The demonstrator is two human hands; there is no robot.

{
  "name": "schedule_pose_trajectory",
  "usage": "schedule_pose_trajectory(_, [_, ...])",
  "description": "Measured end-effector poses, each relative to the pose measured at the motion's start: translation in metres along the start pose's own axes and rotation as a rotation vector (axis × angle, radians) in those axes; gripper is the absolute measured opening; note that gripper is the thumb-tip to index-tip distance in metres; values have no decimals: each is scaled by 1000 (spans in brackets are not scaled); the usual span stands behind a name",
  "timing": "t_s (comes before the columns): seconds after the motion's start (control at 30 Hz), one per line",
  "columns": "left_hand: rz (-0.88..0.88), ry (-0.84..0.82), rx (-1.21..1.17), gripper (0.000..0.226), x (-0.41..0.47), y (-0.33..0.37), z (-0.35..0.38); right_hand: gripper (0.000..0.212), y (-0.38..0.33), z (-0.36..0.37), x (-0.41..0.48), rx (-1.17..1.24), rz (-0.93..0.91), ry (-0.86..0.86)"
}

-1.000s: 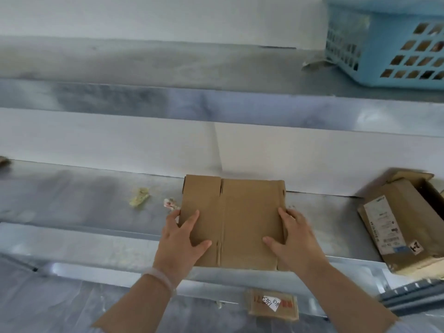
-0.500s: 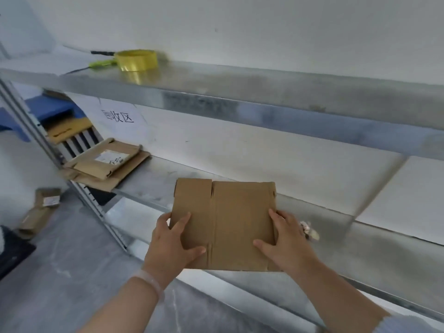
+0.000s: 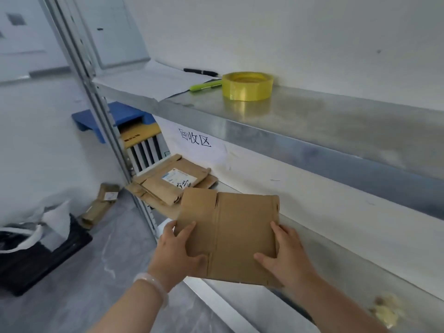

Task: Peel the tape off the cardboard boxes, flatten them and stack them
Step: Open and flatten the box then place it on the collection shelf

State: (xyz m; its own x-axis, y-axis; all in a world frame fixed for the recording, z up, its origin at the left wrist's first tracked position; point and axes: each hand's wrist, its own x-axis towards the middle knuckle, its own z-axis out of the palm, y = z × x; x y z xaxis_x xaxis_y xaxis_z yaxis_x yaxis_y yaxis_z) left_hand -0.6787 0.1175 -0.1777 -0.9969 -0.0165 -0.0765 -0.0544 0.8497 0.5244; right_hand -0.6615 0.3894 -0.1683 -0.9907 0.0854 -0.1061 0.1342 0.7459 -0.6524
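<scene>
A flattened brown cardboard box (image 3: 235, 231) is held in the air in front of the lower metal shelf (image 3: 336, 255). My left hand (image 3: 177, 255) grips its left edge, thumb on top. My right hand (image 3: 286, 255) grips its right edge the same way. Just beyond the box, at the shelf's left end, lies a stack of flattened boxes (image 3: 173, 186), the top one bearing a white label. A crumpled piece of peeled tape (image 3: 384, 311) lies on the shelf at lower right.
The upper shelf (image 3: 312, 121) carries a yellow tape roll (image 3: 247, 85), a green pen (image 3: 204, 85) and paper. A metal upright (image 3: 101, 109) stands left. More cardboard (image 3: 101, 207) and a black bin (image 3: 36, 255) are on the floor.
Both hands carried the flattened box leftwards along the shelf, from near the untouched box at the right toward the stack at the left end. The grip stayed the same.
</scene>
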Motion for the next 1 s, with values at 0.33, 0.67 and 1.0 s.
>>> schedule_pose_trajectory(0.33, [-111,-3,67,83,104,-78,-53,90,-82,69,106,8,-8,-76])
schedule_pose_trajectory(0.67, [51,-136,160,84,258,-157,-109,93,-167,151,177,67,218,44])
schedule_pose_trajectory(1.0, [269,-240,206,82,348,-179,-114,96,-204,193,214,118,446,106])
